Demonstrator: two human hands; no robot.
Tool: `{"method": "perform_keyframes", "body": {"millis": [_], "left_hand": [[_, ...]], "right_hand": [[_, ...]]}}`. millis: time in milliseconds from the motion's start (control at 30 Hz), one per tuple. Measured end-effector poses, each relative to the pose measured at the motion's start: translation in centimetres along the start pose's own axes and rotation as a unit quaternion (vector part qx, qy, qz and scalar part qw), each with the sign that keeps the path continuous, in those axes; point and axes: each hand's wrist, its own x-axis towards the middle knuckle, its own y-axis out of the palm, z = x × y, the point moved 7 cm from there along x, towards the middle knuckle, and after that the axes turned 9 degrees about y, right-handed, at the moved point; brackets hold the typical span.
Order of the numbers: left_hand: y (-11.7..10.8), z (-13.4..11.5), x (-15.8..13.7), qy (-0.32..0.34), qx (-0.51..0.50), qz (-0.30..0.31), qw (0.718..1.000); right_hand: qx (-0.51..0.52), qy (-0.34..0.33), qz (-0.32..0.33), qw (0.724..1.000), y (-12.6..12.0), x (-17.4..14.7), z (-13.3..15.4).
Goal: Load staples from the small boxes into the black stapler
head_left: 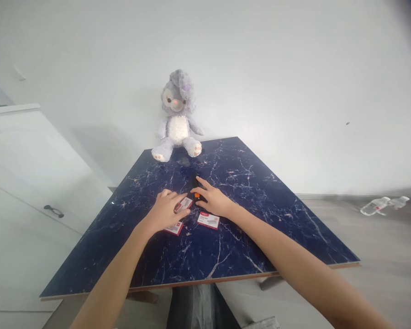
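Observation:
My left hand (165, 211) rests low over the table with its fingers spread and thumb apart. Between thumb and forefinger lies a small white-and-red box (186, 203). A second such box (175, 228) sticks out from under the same hand. My right hand (215, 199), fingers also spread, reaches over a slim black object with an orange part (197, 195) and touches it; its kind is partly hidden. Just below that hand, a third white-and-red box (208, 220), printed with a grey strip, lies flat.
A grey-purple plush rabbit (178, 128) sits at the far edge of the dark blue marbled table (253, 192), against the wall. On the left stands a white cabinet (23, 192) with a dark handle. Clear plastic bottles (376, 205) lie on the floor at right.

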Motion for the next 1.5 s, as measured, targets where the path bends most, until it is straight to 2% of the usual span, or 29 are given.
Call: {"method": "perform_keyframes", "body": {"millis": [133,267,433,600,867,1033,1200,1367,1500], "left_hand": [[-0.4,1.6,-0.8,0.022,-0.091,0.039,0.995],[0.9,2.6,-1.0,0.01,-0.109,0.07,0.992],[1.9,1.5,-0.3,0.011,-0.083,0.038,0.996],[1.5,0.0,0.6,0.035,-0.045,-0.006,0.998],[0.9,-0.7,1.0,0.011,-0.055,-0.061,0.997],[1.3,-0.6,0.9,0.013,-0.063,-0.065,0.996],[1.1,-0.7,0.9,0.016,-0.051,-0.056,0.997],[-0.4,-3.0,0.6,0.026,-0.051,-0.071,0.996],[1.6,-7.2,0.8,0.057,-0.027,-0.022,0.998]], "right_hand": [[0.019,-0.015,0.011,1.0,-1.1,-0.5,0.3],[0.026,-0.024,0.013,0.999,-2.0,-0.7,0.7],[0.039,-0.026,0.002,0.999,-2.4,-0.7,1.0],[0.052,-0.016,0.004,0.999,-2.3,-0.6,0.9],[0.084,0.012,0.009,0.996,-1.8,-0.7,0.8],[0.174,0.088,-0.007,0.981,-1.5,-0.3,-0.9],[0.251,0.202,0.013,0.947,0.8,0.2,-4.1],[0.276,0.21,0.047,0.937,2.2,0.2,-5.0],[0.271,0.2,0.046,0.94,1.7,0.1,-4.6]]}}
